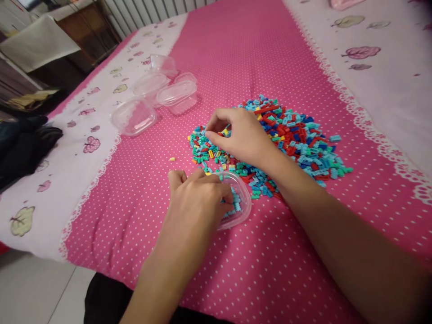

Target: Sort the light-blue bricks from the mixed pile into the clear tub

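Observation:
My left hand [197,198] is over a clear plastic container [247,204], its fingers curled and the thumb reaching inside. Light blue building bricks [236,200] lie in the container; what the left fingers pinch, if anything, is hidden. Above the left part of a large pile of small building bricks [297,135], my right hand [241,135] has thumb and forefinger brought together in a pinch. Anything between those fingertips is too small to make out. The pile mixes red, light blue, dark blue, green and yellow pieces.
Several clear plastic containers [135,118] stand in a cluster at the back left. A single yellow brick [172,159] lies apart from the pile. Everything rests on a pink dotted bed cover [286,270]. Dark fabric [27,144] lies at the left edge.

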`<state>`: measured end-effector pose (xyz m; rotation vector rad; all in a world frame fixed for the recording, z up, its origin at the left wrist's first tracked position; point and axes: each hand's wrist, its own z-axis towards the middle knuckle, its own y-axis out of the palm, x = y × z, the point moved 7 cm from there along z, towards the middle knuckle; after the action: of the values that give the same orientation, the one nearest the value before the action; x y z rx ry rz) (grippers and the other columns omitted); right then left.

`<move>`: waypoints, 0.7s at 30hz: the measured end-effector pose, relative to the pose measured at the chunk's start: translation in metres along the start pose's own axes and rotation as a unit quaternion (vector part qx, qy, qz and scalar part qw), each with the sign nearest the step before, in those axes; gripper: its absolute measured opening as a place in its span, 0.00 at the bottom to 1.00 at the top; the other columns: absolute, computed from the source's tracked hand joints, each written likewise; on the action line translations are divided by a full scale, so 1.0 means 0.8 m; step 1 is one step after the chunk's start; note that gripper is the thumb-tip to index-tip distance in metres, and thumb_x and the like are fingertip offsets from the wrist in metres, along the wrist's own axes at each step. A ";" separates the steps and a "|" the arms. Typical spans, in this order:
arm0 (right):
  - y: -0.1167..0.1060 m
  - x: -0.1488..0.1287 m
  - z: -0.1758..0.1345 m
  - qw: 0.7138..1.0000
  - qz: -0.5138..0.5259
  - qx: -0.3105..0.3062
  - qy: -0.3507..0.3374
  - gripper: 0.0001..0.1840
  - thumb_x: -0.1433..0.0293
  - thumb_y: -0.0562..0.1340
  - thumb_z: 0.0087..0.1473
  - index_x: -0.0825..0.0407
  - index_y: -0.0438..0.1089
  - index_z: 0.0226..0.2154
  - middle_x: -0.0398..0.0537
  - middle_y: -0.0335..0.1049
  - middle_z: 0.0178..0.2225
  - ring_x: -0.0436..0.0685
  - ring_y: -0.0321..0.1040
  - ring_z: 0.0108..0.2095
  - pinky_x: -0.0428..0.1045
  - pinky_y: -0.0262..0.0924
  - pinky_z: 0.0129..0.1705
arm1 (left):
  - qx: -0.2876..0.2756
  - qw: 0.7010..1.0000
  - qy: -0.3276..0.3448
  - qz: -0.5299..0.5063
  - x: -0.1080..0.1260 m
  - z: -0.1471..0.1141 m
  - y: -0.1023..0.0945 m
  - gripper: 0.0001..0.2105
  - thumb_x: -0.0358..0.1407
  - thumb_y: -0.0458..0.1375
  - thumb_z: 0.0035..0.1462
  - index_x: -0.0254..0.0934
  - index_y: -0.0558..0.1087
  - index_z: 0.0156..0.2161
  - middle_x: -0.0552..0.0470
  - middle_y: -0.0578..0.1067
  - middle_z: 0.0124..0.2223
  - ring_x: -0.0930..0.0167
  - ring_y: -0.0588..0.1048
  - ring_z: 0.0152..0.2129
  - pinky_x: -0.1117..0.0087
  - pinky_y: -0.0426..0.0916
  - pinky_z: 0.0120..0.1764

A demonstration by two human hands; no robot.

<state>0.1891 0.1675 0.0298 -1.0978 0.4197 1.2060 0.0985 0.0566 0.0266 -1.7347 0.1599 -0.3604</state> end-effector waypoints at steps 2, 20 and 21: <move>0.001 0.000 0.000 1.000 -0.001 -0.002 -0.001 0.03 0.75 0.66 0.55 0.53 0.76 0.31 0.46 0.80 0.31 0.52 0.75 0.34 0.48 0.66 0.40 | 0.016 1.000 0.008 -0.009 0.000 -0.001 -0.002 0.10 0.31 0.66 0.59 0.44 0.78 0.26 0.59 0.81 0.31 0.67 0.69 0.33 0.58 0.44 0.40; 0.007 -0.065 -0.016 0.982 0.040 -0.180 -0.036 0.03 0.69 0.69 0.57 0.50 0.79 0.31 0.41 0.80 0.30 0.52 0.75 0.33 0.47 0.63 0.35 | 0.262 0.963 -0.070 0.001 -0.042 -0.069 -0.084 0.11 0.34 0.60 0.65 0.48 0.73 0.51 0.61 0.79 0.43 0.70 0.77 0.34 0.64 0.64 0.42; 0.006 -0.071 -0.018 0.979 0.040 -0.194 -0.041 0.03 0.69 0.69 0.56 0.50 0.79 0.31 0.40 0.80 0.29 0.52 0.75 0.33 0.47 0.62 0.34 | 0.266 0.962 -0.060 0.009 -0.038 -0.068 -0.084 0.11 0.34 0.60 0.66 0.48 0.73 0.51 0.60 0.80 0.44 0.70 0.77 0.35 0.63 0.64 0.42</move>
<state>0.1684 0.1250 0.0651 -1.3678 0.1669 1.4368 0.0456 0.0285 0.0962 -1.2167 -0.0123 -0.2529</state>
